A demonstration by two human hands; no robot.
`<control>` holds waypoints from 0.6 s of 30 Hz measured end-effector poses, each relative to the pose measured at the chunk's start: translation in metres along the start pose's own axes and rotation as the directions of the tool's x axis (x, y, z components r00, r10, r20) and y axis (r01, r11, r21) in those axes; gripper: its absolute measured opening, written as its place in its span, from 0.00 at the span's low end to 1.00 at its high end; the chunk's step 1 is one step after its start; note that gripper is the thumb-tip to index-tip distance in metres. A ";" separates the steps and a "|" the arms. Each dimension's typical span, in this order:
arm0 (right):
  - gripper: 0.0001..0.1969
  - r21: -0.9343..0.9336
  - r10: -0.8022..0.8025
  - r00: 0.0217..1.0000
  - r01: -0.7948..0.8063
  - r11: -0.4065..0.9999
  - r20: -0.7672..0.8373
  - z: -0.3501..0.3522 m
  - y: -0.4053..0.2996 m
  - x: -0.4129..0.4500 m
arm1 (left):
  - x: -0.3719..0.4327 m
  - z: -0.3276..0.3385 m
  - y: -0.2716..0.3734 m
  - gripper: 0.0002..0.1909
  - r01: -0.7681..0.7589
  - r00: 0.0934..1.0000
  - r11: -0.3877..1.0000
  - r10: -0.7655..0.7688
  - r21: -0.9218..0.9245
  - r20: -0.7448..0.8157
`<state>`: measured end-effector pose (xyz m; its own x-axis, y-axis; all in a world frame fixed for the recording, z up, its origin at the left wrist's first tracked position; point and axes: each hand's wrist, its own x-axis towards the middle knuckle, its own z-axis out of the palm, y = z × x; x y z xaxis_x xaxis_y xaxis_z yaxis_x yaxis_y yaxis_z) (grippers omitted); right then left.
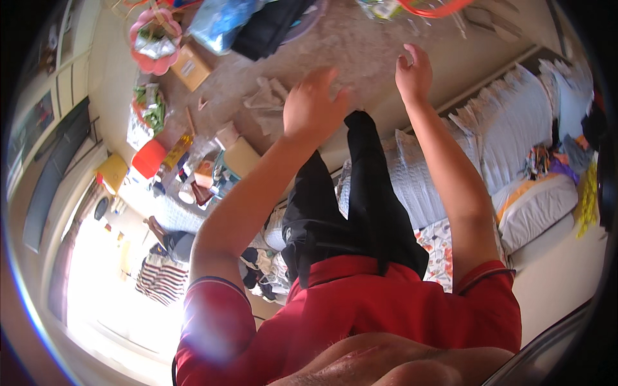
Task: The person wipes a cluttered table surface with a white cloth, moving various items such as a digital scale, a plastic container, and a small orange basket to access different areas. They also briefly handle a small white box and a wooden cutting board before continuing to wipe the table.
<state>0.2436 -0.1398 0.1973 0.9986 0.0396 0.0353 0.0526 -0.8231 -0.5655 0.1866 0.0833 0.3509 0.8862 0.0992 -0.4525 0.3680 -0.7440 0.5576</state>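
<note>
My left hand [313, 106] is raised in the air over the floor, slightly blurred, with its thumb and fingers apart and nothing in it. Farther right, my right hand [414, 75] hangs empty above the floor, its fingers loosely curved away from the thumb. A crumpled beige cloth or paper [265, 103] lies on the floor just left of my left hand in the picture. Beyond the hands sit a blue plastic bag [219, 21] and a flat black item [270, 26]. The orange rim [432, 9] of some object shows at the top edge.
To the left are a cardboard box [191, 67], a pink scalloped basin [154, 46], a bag with green vegetables [148, 111], an oil bottle [177, 153] and a red container [147, 159]. A sofa with a pale ruffled cover [507, 125] runs along the right, with a pillow [538, 205].
</note>
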 end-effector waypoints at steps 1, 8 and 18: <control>0.17 0.030 -0.022 1.000 0.022 0.999 0.015 0.016 -0.011 0.003 | -0.017 -0.004 -0.026 0.22 0.165 0.982 0.986 -0.167 0.033 0.088; 0.32 -0.267 0.046 0.997 -0.062 0.962 -0.065 0.103 -0.004 0.020 | -0.068 -0.019 -0.155 0.30 0.350 0.915 0.905 -0.386 0.243 0.118; 0.39 -0.356 0.002 0.990 -0.053 0.933 -0.142 0.122 0.013 0.009 | -0.036 0.033 -0.187 0.39 0.411 0.900 0.899 -0.372 0.152 -0.229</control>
<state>0.2537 -0.0806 0.0899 0.9876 -0.0432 0.1508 -0.0065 -0.9717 -0.2361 0.0765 0.1968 0.2396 0.7246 0.5173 -0.4554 0.6520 -0.7287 0.2096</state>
